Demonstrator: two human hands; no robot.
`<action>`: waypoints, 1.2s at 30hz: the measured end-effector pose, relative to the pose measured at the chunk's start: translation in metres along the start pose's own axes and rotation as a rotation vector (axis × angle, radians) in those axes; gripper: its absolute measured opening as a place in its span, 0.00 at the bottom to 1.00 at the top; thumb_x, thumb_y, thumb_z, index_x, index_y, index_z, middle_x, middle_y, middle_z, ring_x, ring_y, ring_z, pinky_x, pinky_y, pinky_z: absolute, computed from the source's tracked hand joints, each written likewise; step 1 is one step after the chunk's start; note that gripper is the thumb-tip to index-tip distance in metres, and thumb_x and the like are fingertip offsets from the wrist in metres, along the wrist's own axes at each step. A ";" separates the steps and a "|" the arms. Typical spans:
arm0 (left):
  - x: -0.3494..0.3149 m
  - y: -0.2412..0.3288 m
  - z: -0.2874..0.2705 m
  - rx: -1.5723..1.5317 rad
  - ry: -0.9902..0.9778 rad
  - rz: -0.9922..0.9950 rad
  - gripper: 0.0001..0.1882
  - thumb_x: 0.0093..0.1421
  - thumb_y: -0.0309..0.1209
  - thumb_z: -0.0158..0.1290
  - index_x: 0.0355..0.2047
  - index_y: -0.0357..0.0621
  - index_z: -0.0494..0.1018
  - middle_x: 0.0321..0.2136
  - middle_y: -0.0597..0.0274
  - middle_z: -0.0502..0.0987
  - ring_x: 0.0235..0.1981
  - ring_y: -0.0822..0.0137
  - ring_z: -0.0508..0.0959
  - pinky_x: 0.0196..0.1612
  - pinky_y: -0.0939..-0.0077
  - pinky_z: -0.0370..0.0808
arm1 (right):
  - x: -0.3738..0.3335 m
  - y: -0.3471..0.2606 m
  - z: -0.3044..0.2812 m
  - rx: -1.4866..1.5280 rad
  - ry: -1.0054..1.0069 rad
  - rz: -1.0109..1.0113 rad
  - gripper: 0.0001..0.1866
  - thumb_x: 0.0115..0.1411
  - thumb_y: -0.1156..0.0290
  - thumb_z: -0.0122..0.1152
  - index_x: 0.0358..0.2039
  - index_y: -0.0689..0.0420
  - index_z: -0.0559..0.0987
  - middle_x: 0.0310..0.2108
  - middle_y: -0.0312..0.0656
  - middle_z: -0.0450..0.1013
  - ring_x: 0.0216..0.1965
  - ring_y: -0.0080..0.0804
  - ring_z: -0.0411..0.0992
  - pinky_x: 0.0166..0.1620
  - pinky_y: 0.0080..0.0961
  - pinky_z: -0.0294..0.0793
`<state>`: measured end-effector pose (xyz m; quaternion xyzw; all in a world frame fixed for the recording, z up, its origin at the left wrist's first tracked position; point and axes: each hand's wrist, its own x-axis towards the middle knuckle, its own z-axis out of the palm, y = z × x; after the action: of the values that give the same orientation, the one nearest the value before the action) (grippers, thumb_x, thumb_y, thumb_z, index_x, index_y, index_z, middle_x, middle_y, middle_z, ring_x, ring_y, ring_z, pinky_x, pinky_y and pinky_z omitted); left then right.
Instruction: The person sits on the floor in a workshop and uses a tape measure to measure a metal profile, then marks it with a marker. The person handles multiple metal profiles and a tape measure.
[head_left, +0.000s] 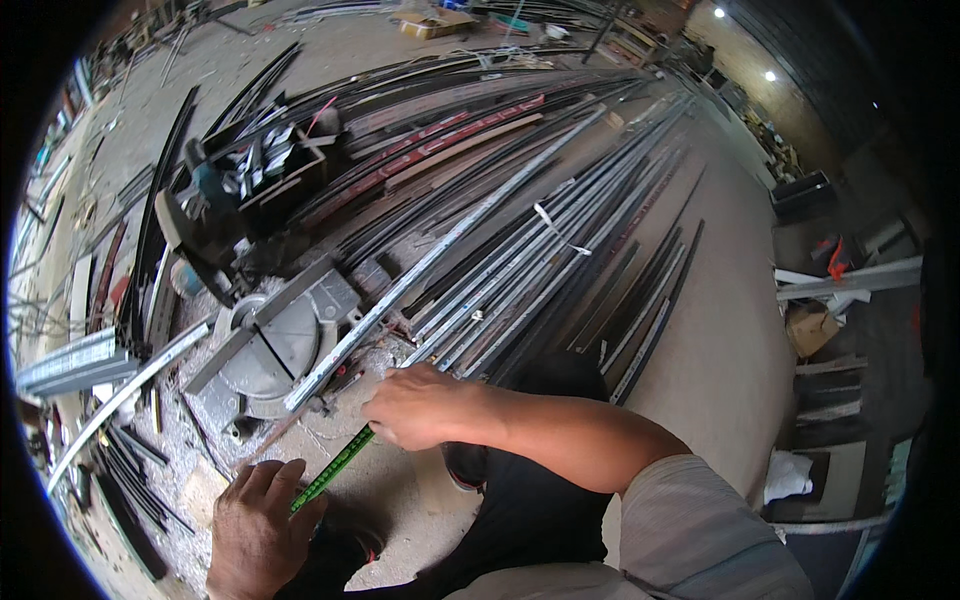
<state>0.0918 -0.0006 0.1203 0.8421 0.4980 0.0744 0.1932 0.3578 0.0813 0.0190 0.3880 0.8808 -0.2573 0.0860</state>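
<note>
A green tape measure blade [334,468] stretches at a slant between my two hands, over the floor in front of me. At its lower end my left hand [262,527] has its fingers closed round the tape; whether the case sits in that palm is hidden. My right hand [420,405] grips the upper end with bent fingers. Just beyond this hand lie the near ends of a bundle of silver metal bars [500,305]. A longer silver bar [440,259] runs past the right hand's far side, its near end next to the base of a miter saw [270,362].
The saw's head [200,200] leans up at the left, before a dark box of metal offcuts [270,165]. Dark lengths of metal [655,310] lie at the right. Farther right are a cardboard box [812,328] and a white bag [789,475]. Metal profiles [75,362] lie far left.
</note>
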 end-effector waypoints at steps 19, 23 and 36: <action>0.006 -0.039 0.058 -0.098 -0.271 -0.176 0.16 0.67 0.32 0.61 0.51 0.38 0.79 0.41 0.40 0.84 0.44 0.36 0.83 0.47 0.47 0.79 | -0.006 0.003 0.009 0.004 0.171 0.003 0.12 0.62 0.67 0.64 0.30 0.62 0.87 0.30 0.54 0.83 0.38 0.53 0.85 0.39 0.49 0.85; 0.001 -0.045 0.055 -0.120 -0.214 -0.137 0.17 0.66 0.32 0.62 0.53 0.38 0.79 0.41 0.42 0.85 0.44 0.39 0.84 0.48 0.50 0.80 | -0.010 -0.002 -0.007 0.067 0.111 0.028 0.10 0.55 0.73 0.65 0.34 0.64 0.89 0.37 0.53 0.85 0.42 0.43 0.86 0.44 0.43 0.86; -0.070 -0.152 0.017 -0.285 -0.229 -0.462 0.27 0.79 0.42 0.53 0.66 0.30 0.71 0.53 0.45 0.83 0.54 0.58 0.81 0.58 0.65 0.77 | 0.023 -0.001 0.021 -0.007 0.113 0.073 0.12 0.55 0.72 0.67 0.38 0.64 0.88 0.39 0.50 0.85 0.40 0.41 0.84 0.43 0.42 0.86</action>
<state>-0.0601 0.0001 0.0491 0.6737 0.6358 0.0021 0.3766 0.3406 0.0846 -0.0061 0.4335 0.8704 -0.2288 0.0468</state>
